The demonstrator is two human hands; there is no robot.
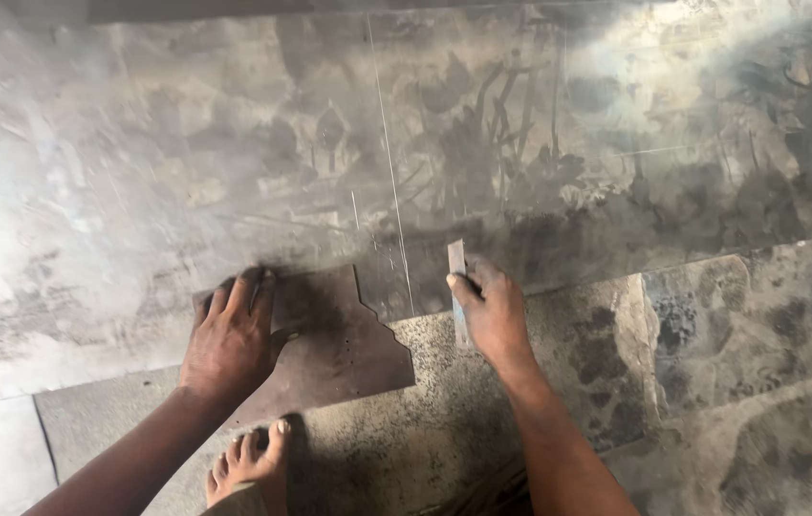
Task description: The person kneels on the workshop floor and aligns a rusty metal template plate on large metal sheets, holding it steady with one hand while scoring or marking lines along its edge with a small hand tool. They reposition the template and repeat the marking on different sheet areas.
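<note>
Rust-brown steel template lies pinned under my left hand, fingers spread flat, while my right hand clamps a thin scriber strip just beside it; I judge marking underway, needing steady pressure.

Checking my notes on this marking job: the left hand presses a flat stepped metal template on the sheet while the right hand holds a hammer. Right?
Not quite. In the head view the right hand holds a thin flat metal strip, not a hammer. The left hand does press the stepped template on the sheet.

Two hands, one stepped metal template, one scriber, one metal sheet, one bare foot.
</note>
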